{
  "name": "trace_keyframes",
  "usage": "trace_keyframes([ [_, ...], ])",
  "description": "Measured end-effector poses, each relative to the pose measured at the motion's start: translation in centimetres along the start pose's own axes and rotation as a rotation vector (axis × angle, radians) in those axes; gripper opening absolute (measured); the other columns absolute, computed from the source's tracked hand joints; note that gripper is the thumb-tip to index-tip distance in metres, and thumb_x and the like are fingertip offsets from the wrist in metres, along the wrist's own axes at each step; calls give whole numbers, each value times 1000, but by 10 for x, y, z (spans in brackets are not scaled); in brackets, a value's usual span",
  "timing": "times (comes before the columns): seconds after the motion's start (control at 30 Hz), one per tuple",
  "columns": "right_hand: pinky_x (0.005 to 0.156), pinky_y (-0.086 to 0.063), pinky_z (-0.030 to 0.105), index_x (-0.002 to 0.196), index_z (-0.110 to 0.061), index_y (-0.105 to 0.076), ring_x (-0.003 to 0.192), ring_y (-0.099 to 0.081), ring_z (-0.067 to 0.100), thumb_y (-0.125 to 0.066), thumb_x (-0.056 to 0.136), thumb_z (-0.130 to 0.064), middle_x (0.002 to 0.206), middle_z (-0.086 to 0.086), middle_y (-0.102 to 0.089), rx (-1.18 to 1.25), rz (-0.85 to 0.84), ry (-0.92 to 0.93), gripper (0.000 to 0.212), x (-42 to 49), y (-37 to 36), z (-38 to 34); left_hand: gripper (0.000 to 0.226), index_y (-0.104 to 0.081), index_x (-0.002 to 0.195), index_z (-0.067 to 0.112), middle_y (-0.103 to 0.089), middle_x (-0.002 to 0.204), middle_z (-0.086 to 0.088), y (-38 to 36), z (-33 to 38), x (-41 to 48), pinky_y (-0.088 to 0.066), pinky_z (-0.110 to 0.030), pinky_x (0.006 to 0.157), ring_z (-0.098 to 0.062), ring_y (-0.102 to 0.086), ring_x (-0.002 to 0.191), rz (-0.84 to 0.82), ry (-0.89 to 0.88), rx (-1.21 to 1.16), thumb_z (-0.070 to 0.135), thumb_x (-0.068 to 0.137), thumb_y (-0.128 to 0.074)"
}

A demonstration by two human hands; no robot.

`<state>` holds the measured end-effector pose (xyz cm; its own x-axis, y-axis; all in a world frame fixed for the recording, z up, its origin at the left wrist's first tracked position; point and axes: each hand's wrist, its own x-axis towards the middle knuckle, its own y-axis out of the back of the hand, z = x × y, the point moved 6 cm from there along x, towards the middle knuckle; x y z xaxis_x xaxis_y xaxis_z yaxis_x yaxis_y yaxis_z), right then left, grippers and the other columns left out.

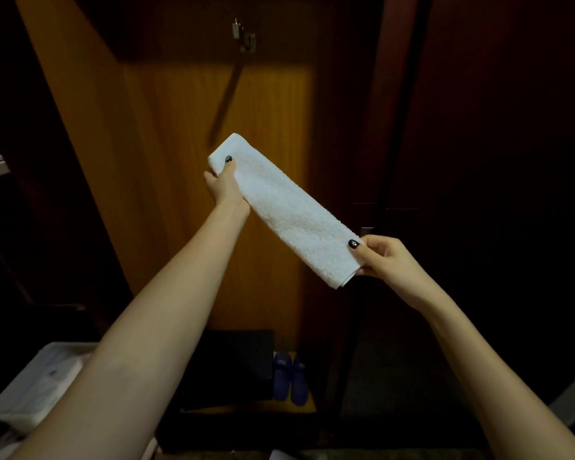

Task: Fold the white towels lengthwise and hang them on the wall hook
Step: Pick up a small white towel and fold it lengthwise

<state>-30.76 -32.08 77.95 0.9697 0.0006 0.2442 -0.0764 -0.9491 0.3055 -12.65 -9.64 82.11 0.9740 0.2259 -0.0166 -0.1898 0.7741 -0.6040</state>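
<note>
White container (37,386) sits at 8 o'clock in the view, partly covered by the left forearm; its contents cannot be made out. At 6 o'clock, 2 blue slippers (291,380) lie side by side on the floor, just beside a dark flat object (233,363) on their 9 o'clock side.

Both arms reach forward and up. The right hand (389,260), at 4 o'clock, pinches the lower end of the white towel (286,210): the thumb lies on top and the fingers curl under the edge. The left hand (224,187), at 10 o'clock, pinches the upper end: 1 thumb with a dark-painted nail presses on the top face, and the remaining fingers are hidden behind the cloth.

The towel is folded into 1 long, narrow strip and is held in the air, stretched flat between the 2 hands. Its long axis runs from 10 o'clock down to 4 o'clock across the centre of the view.

Behind the towel stands an orange-brown wooden panel (180,127). The metal wall hook (244,36) is fixed to it at 12 o'clock, well apart from the towel's upper end. Dark wood fills the 3 o'clock side.
</note>
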Motion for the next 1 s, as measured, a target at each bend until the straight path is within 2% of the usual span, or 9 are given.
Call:
trace_keyframes([
  [0.07,77,-55,32,81,-7,-68,79,-67,15,-58,96,-23,82,6,-70,-12,107,18,24,1,8,-1,43,-36,135,21,-57,106,-4,2,1,2,-57,-31,55,-20,-64,87,-10,-2,0,19,97,-56],
  [0.17,68,-50,36,78,-1,-67,72,-63,23,-65,92,-21,79,20,-66,-33,266,46,25,4,23,-4,45,-38,135,16,-59,118,-9,6,2,8,-59,-39,73,-23,-65,97,-49,3,-48,14,95,-59],
  [0.27,57,-50,24,76,-12,-67,65,-63,12,-66,90,-20,73,5,-66,-54,402,79,16,9,38,-7,33,-48,123,13,-63,112,-7,16,0,13,-58,-37,78,-23,-65,101,-86,-11,11,14,94,-61],
  [0.37,67,-57,25,99,-11,-70,82,-70,13,-66,89,-17,93,4,-71,0,473,60,12,24,54,-6,29,-46,115,10,-61,113,-9,22,1,16,-56,-34,73,-23,-63,101,-144,-34,145,13,92,-63],
  [0.47,76,-59,30,115,-7,-67,92,-70,16,-67,89,-19,103,7,-71,3,475,41,29,47,66,-11,36,-41,117,15,-56,116,-9,26,14,24,-55,-30,64,-19,-62,92,-189,-72,183,7,90,-63],
  [0.67,63,-47,34,122,-26,-49,79,-54,18,-59,94,-19,97,-2,-56,-96,454,186,31,96,66,-57,47,-46,124,34,-55,113,-2,24,61,40,-55,-28,61,-20,-63,91,-292,-189,259,5,89,-61],
  [0.73,58,-47,25,124,-31,-50,80,-53,14,-54,95,-15,105,-8,-55,-92,406,254,33,111,62,-74,46,-49,123,35,-53,115,-1,23,73,49,-55,-25,61,-20,-62,94,-308,-224,280,4,91,-59],
  [0.8,56,-47,17,117,-33,-59,86,-55,10,-49,96,-11,112,-7,-56,-72,357,281,31,129,60,-87,44,-52,122,35,-53,118,-1,20,86,60,-55,-24,62,-21,-61,96,-326,-264,295,3,91,-57],
  [1.0,53,-43,24,87,-14,-73,81,-57,16,-46,96,-3,113,7,-60,164,223,221,31,194,47,-110,31,-64,115,28,-49,131,-5,8,126,109,-53,-19,62,-20,-56,105,-308,-422,288,6,95,-53],
])
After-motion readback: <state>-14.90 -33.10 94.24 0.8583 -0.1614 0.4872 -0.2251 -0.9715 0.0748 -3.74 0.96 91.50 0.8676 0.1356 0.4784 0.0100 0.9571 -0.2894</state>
